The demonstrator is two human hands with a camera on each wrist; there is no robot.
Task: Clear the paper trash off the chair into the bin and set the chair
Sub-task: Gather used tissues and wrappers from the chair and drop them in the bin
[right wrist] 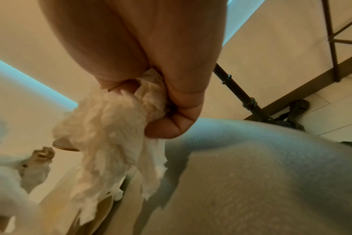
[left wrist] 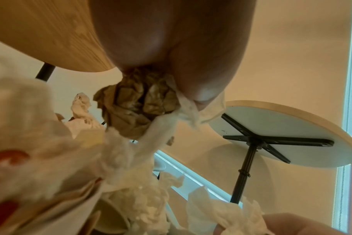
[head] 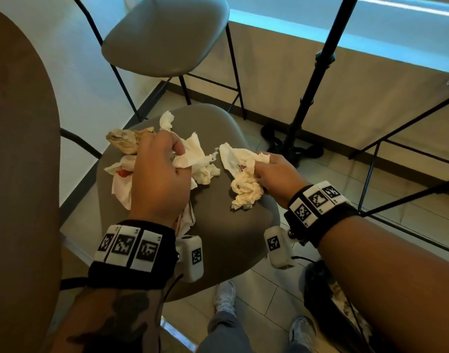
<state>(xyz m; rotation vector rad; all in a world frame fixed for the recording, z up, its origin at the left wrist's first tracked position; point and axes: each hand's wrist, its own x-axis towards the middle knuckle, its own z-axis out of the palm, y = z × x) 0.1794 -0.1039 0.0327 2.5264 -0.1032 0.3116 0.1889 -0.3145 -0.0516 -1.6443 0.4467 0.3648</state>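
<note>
A grey padded chair seat (head: 218,238) carries crumpled paper trash. My left hand (head: 159,171) grips a brown paper wad (head: 122,142) together with white tissue (head: 192,155); in the left wrist view the brown wad (left wrist: 137,105) sits bunched in the fist with tissue (left wrist: 165,127) trailing out. A white wrapper with red print (head: 121,179) lies under that hand. My right hand (head: 274,171) grips a bunch of white tissue (head: 243,174) just above the seat's right side; in the right wrist view the fingers (right wrist: 171,124) curl round the tissue (right wrist: 110,135) above the seat (right wrist: 251,174).
A second grey chair (head: 164,34) stands beyond. A wooden table edge (head: 19,149) runs along the left. A black stand pole (head: 310,80) with its base is at the right, beside black metal frames (head: 396,154). My feet (head: 226,296) are on the tiled floor below.
</note>
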